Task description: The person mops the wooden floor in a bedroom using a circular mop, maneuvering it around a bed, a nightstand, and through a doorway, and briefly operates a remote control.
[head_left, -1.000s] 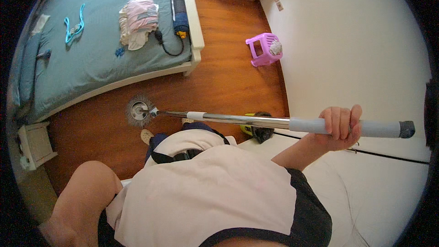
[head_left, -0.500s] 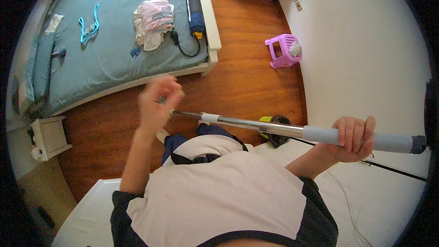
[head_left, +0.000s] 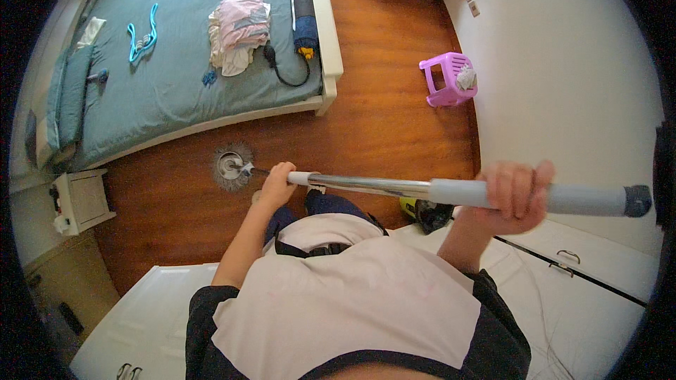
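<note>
A mop crosses in front of me, its long pole (head_left: 396,186) part shiny metal and part grey sleeve. At its left end a round mop head (head_left: 231,165) with a grey fringe and a pale disc shows over the wooden floor. My left hand (head_left: 280,181) is closed round the thin dark part of the pole, just left of a white collar. Farther right, my right hand (head_left: 516,197) wraps the thick grey handle, slightly blurred. The handle's dark end cap (head_left: 637,201) sticks out beyond it.
A bed (head_left: 176,91) with folded clothes (head_left: 241,28) and blue hangers (head_left: 143,39) stands ahead to the left. A purple stool (head_left: 451,81) is by the right wall. A lined bin (head_left: 431,215) sits near my legs. White cabinets (head_left: 151,309) lie behind me, a nightstand (head_left: 84,200) at left.
My left hand has come away from the mop head end and moved right onto the pole, uncovering the mop head. My right hand and the handle have shifted slightly left and up.
</note>
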Tool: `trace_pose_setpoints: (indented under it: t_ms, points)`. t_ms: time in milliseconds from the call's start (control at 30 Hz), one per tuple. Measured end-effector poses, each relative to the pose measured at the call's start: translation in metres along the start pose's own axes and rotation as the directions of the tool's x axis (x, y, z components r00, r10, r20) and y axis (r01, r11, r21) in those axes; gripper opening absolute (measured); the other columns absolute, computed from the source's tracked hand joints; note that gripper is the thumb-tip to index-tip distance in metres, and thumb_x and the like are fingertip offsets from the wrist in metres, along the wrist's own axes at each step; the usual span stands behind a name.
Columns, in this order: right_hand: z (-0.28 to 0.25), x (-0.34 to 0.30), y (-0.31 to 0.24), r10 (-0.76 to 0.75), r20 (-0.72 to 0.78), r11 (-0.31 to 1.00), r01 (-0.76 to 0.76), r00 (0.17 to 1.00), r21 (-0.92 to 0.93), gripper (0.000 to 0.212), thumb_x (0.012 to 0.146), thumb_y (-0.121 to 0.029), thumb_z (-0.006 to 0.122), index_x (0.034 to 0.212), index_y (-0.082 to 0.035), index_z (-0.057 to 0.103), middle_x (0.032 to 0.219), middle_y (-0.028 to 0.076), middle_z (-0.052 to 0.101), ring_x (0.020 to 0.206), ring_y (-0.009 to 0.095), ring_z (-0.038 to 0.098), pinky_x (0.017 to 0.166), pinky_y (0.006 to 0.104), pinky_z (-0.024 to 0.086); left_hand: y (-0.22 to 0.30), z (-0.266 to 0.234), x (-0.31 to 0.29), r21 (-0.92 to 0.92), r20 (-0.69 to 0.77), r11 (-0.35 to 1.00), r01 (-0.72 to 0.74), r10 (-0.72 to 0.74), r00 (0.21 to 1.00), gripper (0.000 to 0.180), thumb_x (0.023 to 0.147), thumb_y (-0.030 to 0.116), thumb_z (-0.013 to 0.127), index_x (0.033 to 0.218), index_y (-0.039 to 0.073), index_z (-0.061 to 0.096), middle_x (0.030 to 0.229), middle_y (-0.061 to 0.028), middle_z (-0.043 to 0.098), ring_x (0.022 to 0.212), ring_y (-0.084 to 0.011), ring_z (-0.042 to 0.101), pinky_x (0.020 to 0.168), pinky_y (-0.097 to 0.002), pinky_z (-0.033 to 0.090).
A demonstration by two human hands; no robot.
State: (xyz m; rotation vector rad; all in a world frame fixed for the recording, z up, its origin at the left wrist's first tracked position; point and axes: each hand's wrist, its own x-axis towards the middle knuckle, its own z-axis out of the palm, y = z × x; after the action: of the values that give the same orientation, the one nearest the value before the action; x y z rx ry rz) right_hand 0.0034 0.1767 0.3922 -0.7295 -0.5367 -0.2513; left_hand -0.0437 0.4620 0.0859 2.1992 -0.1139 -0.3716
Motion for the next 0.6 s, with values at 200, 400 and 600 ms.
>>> trace_pose_setpoints:
  t_ms: [200,400,600]
  points:
    - [0.002,-0.051,0.06,0.243,-0.211,0.95,-0.277,0.947,-0.146,0.019,0.081,-0.024,0.051,0.073,-0.009,0.043,0.05,-0.001,0.043,0.041,0.011,0.041,0.044,0.0274,0.039,-0.064,-0.03,-0.011,0.117,0.112,0.97,0.213,-0.226,0.968,0.023,0.064,0.004,0.064,0.084,0.003,0.053,0.085,-0.0145,0.056,0.083,-0.0332,0.053,0.072,-0.038,0.043]
    - [0.019,-0.052,-0.002,0.284,-0.26,0.893,-0.354,0.923,-0.278,0.015,0.078,-0.021,0.048,0.068,-0.012,0.045,0.052,-0.003,0.04,0.045,0.01,0.039,0.045,0.029,0.035,-0.044,0.011,-0.009,0.021,-0.029,0.999,-0.051,0.051,0.998,0.015,0.06,0.017,0.066,0.063,0.005,0.057,0.068,-0.0164,0.058,0.069,-0.0328,0.058,0.058,-0.0394,0.045]
    - [0.073,-0.023,-0.071,0.139,0.02,0.929,-0.123,0.99,-0.349,0.025,0.073,-0.014,0.049,0.053,-0.014,0.035,0.042,-0.002,0.042,0.038,0.008,0.042,0.048,0.0215,0.038,0.022,0.041,-0.01,-0.246,-0.006,0.952,-0.181,0.185,0.983,0.019,0.062,0.019,0.063,0.058,0.002,0.056,0.063,-0.016,0.057,0.065,-0.0347,0.055,0.066,-0.0423,0.045]
